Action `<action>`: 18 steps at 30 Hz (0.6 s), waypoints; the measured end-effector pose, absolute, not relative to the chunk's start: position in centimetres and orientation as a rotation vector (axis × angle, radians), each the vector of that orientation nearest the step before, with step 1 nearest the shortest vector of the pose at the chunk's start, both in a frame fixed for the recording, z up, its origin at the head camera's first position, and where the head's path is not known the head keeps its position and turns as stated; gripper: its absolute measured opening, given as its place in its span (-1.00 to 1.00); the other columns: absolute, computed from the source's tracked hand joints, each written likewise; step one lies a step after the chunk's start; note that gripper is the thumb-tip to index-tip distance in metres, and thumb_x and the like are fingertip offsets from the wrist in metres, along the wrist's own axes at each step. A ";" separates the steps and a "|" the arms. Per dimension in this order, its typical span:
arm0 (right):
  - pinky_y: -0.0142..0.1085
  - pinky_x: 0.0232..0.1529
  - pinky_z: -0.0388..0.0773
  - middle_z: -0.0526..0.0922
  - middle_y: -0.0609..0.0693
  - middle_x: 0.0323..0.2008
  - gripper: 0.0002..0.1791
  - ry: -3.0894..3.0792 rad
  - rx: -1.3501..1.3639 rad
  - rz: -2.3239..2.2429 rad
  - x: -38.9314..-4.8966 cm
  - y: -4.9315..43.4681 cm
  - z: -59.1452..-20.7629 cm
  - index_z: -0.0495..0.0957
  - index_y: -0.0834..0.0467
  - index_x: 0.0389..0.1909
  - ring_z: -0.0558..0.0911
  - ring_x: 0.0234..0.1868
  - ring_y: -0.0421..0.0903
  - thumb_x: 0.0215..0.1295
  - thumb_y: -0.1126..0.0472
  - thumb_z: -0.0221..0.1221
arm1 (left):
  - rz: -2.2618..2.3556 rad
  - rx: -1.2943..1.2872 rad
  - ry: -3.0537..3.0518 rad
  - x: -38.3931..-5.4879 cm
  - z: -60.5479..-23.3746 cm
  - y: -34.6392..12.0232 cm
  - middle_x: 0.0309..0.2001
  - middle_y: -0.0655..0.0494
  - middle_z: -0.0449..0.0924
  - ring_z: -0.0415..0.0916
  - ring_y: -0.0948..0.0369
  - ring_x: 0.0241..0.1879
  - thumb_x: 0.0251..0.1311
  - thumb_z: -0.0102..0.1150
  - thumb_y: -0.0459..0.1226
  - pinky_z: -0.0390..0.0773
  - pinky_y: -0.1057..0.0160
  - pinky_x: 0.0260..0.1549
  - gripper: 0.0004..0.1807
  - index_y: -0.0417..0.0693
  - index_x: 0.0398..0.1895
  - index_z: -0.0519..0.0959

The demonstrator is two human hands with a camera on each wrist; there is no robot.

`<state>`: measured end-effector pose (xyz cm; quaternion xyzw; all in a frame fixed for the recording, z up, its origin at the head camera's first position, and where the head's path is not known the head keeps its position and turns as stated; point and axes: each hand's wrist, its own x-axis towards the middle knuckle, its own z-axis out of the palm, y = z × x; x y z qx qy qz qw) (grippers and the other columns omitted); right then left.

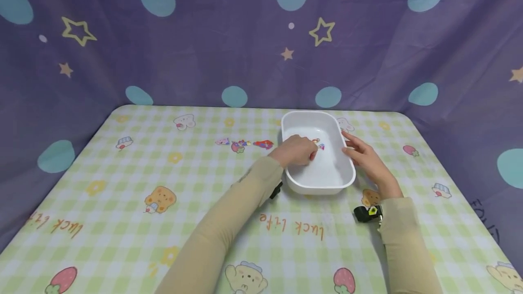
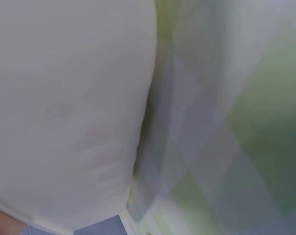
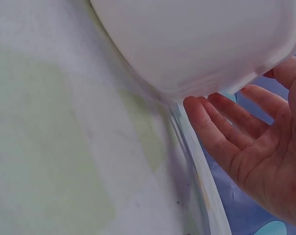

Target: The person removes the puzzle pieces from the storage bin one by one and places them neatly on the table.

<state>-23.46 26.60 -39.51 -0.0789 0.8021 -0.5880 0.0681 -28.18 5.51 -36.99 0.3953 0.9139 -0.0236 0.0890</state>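
A white rectangular basin [image 1: 320, 173] stands on the checked cloth. My left hand [image 1: 297, 149] reaches over its left wall, fingers bent down inside; their tips are hidden, so whatever they may hold cannot be seen. Beside those fingers, a few small bright pieces [image 1: 321, 147] lie on the basin's floor. At the right side, my right hand [image 1: 365, 158] holds the basin, with fingertips on the outer wall and the thumb at the rim. In the right wrist view, these fingers [image 3: 218, 132] touch the wall from below. The left wrist view shows mostly the basin's outer wall [image 2: 64, 107].
Left of the basin, a red patterned piece [image 1: 263, 144], a multicoloured piece [image 1: 242, 143] and a pink piece [image 1: 222, 141] lie in a row. The table's cloth [image 1: 122, 185] carries printed figures. A purple curtain [image 1: 229, 35] hangs behind the far edge.
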 end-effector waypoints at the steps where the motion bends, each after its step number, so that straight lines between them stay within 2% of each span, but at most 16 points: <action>1: -0.43 -0.31 0.46 0.23 0.23 0.07 -0.38 2.418 -0.236 -1.773 -23.5 26.6 -39.5 0.02 0.04 0.26 0.43 -0.16 -0.24 0.19 0.10 -0.01 | -0.070 1.182 2.723 -28.2 -36.9 5.5 -0.49 0.35 0.45 0.36 0.34 -0.43 -0.12 0.09 -0.28 0.26 0.32 -0.33 -0.89 0.19 -0.53 0.46; 8: -0.42 -0.31 0.46 0.23 0.23 0.07 -0.38 2.415 -0.236 -1.772 -23.5 26.6 -39.3 0.02 0.04 0.26 0.42 -0.16 -0.24 0.19 0.09 -0.01 | -0.020 1.187 2.721 -28.2 -36.7 5.5 -0.47 0.37 0.46 0.34 0.34 -0.41 -0.13 0.05 -0.30 0.21 0.30 -0.27 -0.86 0.16 -0.48 0.50; 18: -0.44 -0.28 0.45 0.22 0.24 0.09 -0.37 2.408 -0.235 -1.776 -23.4 26.6 -39.3 0.01 0.02 0.26 0.42 -0.15 -0.25 0.18 0.08 -0.01 | 0.081 1.237 2.771 -28.5 -36.9 5.4 -0.51 0.36 0.41 0.32 0.34 -0.43 -0.11 0.09 -0.20 0.20 0.32 -0.34 -0.95 0.20 -0.53 0.51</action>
